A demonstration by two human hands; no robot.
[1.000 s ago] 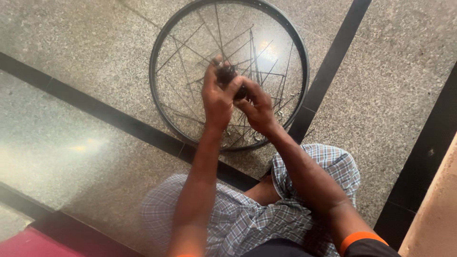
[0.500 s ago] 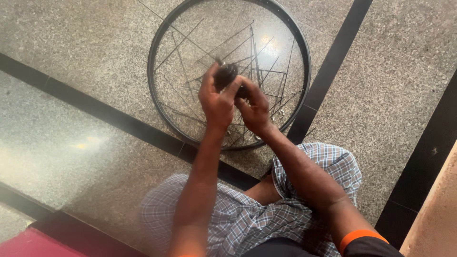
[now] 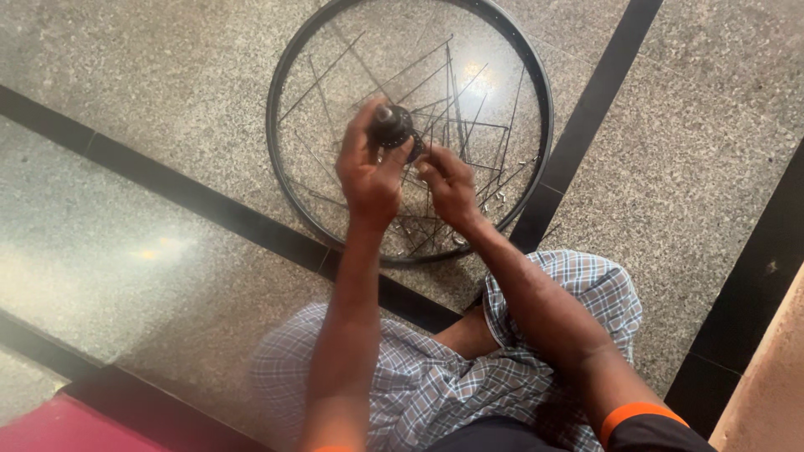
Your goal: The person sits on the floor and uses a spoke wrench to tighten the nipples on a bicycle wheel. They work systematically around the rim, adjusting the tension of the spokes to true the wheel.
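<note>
A black bicycle wheel rim (image 3: 280, 79) lies flat on the speckled stone floor, with many loose thin spokes (image 3: 469, 125) fanning out inside it. At its middle is a dark metal hub (image 3: 390, 125). My left hand (image 3: 368, 172) grips the hub from the near side, fingers wrapped up around it. My right hand (image 3: 448, 184) is just right of the hub, fingertips pinched on a spoke close to the hub's flange.
The floor is grey speckled stone crossed by black inlay strips (image 3: 599, 92). My knees in checked cloth (image 3: 435, 377) sit right below the rim. A red surface (image 3: 50, 427) shows at the bottom left, a tan edge (image 3: 775, 377) at the right.
The hub now shows more above my left hand's fingers. My right hand has shifted slightly down and right along the spokes. The camera view has drifted a little.
</note>
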